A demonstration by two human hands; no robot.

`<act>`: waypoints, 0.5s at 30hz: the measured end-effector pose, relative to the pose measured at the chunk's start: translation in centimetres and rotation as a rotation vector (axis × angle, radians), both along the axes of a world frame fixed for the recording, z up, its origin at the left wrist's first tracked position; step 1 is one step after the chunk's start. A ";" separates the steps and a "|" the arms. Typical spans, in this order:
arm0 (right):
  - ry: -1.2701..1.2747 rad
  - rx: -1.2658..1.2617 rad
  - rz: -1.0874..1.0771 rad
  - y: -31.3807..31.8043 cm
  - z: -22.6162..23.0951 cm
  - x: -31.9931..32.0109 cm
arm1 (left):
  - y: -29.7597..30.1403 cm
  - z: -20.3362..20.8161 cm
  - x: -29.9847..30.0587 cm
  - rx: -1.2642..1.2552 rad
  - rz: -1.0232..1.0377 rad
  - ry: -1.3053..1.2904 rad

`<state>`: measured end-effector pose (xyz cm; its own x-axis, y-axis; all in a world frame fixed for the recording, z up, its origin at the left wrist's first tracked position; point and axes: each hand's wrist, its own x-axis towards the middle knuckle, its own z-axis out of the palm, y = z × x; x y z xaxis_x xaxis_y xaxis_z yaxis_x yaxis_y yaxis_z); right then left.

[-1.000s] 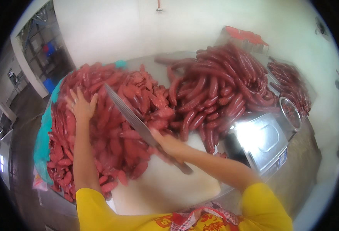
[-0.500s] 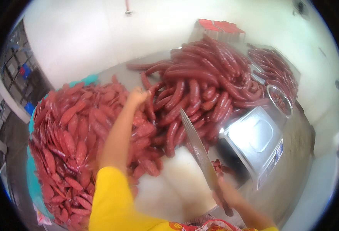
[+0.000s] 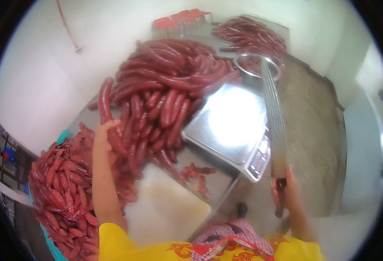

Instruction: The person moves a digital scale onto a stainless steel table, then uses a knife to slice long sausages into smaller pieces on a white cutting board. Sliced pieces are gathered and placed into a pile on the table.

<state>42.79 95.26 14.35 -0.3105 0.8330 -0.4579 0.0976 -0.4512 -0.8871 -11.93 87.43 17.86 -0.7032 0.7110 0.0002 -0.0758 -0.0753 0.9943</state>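
Observation:
A long dark-red sausage (image 3: 106, 101) is gripped near its middle by my left hand (image 3: 106, 129), its upper end pointing up and away. Beside it rises the big heap of whole sausages (image 3: 169, 82). My right hand (image 3: 289, 191) is closed round the dark handle of a long-bladed knife (image 3: 275, 117), out to the right past the scale, blade upward. Cut sausage slices (image 3: 65, 187) are piled at the left on a teal sheet. Between my arms lies a whitish cutting board (image 3: 165, 204).
A silver weighing scale (image 3: 228, 122) stands right of the board, with small sausage scraps (image 3: 198, 174) near it. Farther off are a round metal bowl (image 3: 243, 71), a second batch of thinner sausages (image 3: 252, 35) and red-topped containers (image 3: 183, 19). A wall rises behind.
The view has swung to the right. My left hand now holds a sausage drawn up from the heap's left side. The knife has moved right, off the board and beyond the scale.

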 end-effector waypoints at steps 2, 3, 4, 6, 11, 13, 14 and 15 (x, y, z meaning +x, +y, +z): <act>0.059 -0.127 -0.070 1.7 0.4 1.4 | 2.3 1.7 5.8 -0.025 -0.021 -0.030; 0.122 -0.190 -0.093 2.5 0.5 2.0 | 4.1 1.8 8.6 -0.016 -0.035 -0.024; 0.134 -0.164 -0.073 3.2 0.5 2.9 | 6.0 1.5 11.5 -0.125 -0.024 0.150; 0.190 -0.135 -0.033 4.4 0.4 4.8 | 9.9 -0.5 17.6 -0.177 0.064 0.770; 0.141 0.050 0.044 6.4 -0.5 11.3 | 16.4 -5.7 29.1 -0.420 -0.138 1.374; 0.134 0.042 0.028 7.6 -1.2 14.0 | 17.7 -6.1 31.1 -0.425 -0.213 1.407; 0.115 0.021 0.013 8.2 -1.7 15.3 | 17.9 -5.5 31.1 -0.382 -0.221 1.430; 0.094 -0.002 -0.004 8.6 -2.0 16.5 | 18.0 -4.7 31.1 -0.342 -0.229 1.447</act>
<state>59.33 103.85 12.35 -0.3485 0.8337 -0.4283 0.0122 -0.4529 -0.8915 19.20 105.46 13.19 -0.1170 0.9117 0.3938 0.9817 0.0462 0.1848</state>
